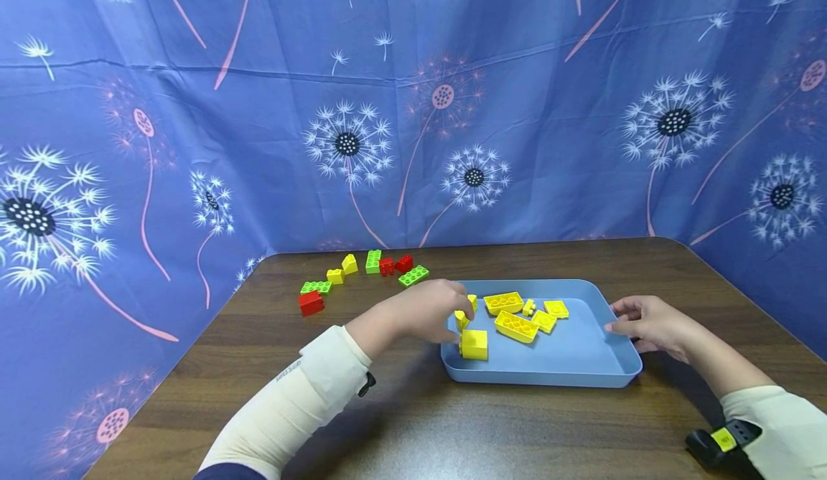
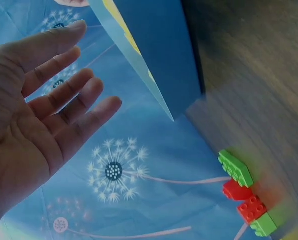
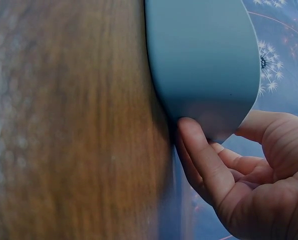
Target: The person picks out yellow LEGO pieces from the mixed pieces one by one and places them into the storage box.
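Note:
A blue tray [image 1: 549,378] lies on the table with several yellow toy bricks in it, among them a long one [image 1: 517,327] and a cube-shaped one [image 1: 474,345]. My left hand [image 1: 431,311] hovers at the tray's left end, beside the cube-shaped brick and a partly covered yellow brick [image 1: 461,320]. In the left wrist view that hand [image 2: 48,95] has loosely bent, spread fingers and nothing in its grasp. My right hand [image 1: 659,328] grips the tray's right end, the thumb over the rim. From the right wrist, fingertips [image 3: 191,127] show against the tray's outer wall [image 3: 204,55].
Left of the tray, loose bricks lie on the brown table [image 1: 388,422]: a red one [image 1: 311,303], green ones such as this flat brick [image 1: 413,275], and yellow ones such as this small brick [image 1: 335,276]. Behind the table hangs a blue dandelion-print cloth [image 1: 555,200].

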`<state>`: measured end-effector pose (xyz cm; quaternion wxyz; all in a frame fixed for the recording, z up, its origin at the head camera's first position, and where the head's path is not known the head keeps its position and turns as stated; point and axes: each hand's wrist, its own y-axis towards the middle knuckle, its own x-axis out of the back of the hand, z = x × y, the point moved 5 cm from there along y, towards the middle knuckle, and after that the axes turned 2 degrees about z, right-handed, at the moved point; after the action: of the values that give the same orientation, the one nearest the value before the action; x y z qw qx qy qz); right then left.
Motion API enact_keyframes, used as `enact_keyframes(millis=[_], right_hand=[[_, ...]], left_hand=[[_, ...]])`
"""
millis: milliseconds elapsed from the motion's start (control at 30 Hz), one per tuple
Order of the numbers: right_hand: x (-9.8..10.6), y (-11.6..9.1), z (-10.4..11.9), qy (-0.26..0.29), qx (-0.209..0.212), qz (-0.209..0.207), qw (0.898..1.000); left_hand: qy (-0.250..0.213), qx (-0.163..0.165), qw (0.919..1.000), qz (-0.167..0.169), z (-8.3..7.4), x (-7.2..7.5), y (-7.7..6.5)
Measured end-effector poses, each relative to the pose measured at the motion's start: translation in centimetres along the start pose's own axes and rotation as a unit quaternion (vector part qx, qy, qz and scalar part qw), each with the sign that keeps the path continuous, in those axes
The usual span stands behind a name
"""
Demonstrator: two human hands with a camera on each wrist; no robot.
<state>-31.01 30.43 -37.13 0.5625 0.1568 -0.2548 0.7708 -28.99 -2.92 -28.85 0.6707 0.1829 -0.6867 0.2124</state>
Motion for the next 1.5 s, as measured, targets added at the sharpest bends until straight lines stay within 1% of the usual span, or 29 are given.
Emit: enact_keyframes(millis=[233, 467, 633, 900, 1033, 1100, 1333, 1500], right_hand=[[0.1, 0.1, -0.1, -0.002, -0.002, -0.001, 1.000], [0.1, 0.1, -0.1, -0.006, -0.003, -0.002, 1.000], [0.1, 0.1, -0.2, -0.007, -0.002, 0.000, 1.000], [0.1, 0.1, -0.1, -0.007, -0.004, -0.002, 1.000], [0.1, 0.0, -0.1, -0.007, -0.004, -0.002, 1.000], [0.1, 0.0, -0.1, -0.006, -0.004, -0.002, 1.000], [0.1, 0.0, -0.1, -0.006, -0.007, -0.001, 1.000], [0.1, 0.1, -0.1, -0.003, -0.008, -0.002, 1.000]], left_hand=[[-0.015, 0.034, 0.9993, 0.000, 1.1, 0.4, -0.9], [-0.003, 0.045, 0.9988, -0.017, 2.3, 0.9, -1.9], [-0.019, 0.062, 0.9976, -0.023, 3.4, 1.0, -2.5], [-0.029, 0.083, 0.9951, -0.045, 5.4, 0.9, -3.7], [-0.046, 0.091, 0.9936, -0.050, 6.3, 0.8, -4.0], [-0.047, 0.095, 0.9929, -0.054, 6.8, 0.7, -4.1], [-0.039, 0.137, 0.9875, -0.069, 8.7, 0.3, -4.7], [-0.044, 0.146, 0.9850, -0.081, 10.1, 0.0, -5.2]])
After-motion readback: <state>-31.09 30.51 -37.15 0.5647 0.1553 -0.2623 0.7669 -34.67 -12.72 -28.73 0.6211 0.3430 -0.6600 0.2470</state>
